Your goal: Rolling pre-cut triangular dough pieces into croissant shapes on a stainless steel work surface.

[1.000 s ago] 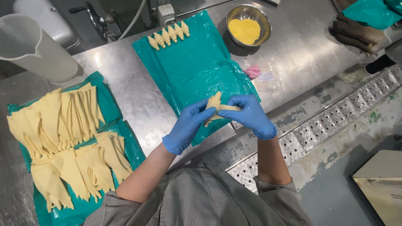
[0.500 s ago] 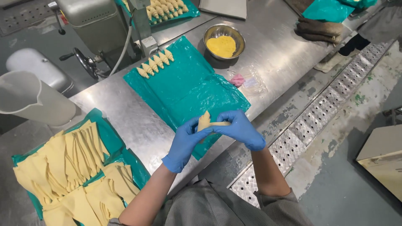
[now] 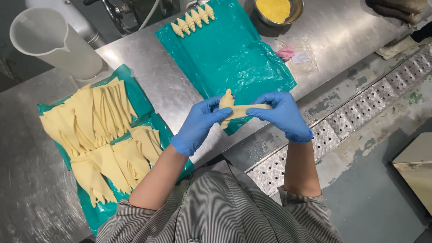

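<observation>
**Dough piece held between both gloved hands above the tabletop edge**

Fingers (image 3: 223, 114) of my left hand (image 3: 198, 128) are clamped on the rolled end of a pale dough piece (image 3: 236, 109); those of my right hand (image 3: 283, 114) are pinched shut on its flat, stretched tail. Both hands wear blue gloves. I note the dough piece is held in the air, over the near edge of a teal plastic sheet (image 3: 229, 54) on the steel tabletop (image 3: 148, 81). At the far end of that sheet sits a row of rolled dough shapes (image 3: 193, 19), touching side by side. A metal bowl of yellow filling (image 3: 274, 10) stands just beside the sheet. To my left, a pile of cut dough triangles (image 3: 96, 130) lies on a second teal sheet (image 3: 90, 211), with a white plastic jug (image 3: 54, 42) beyond it.
</observation>
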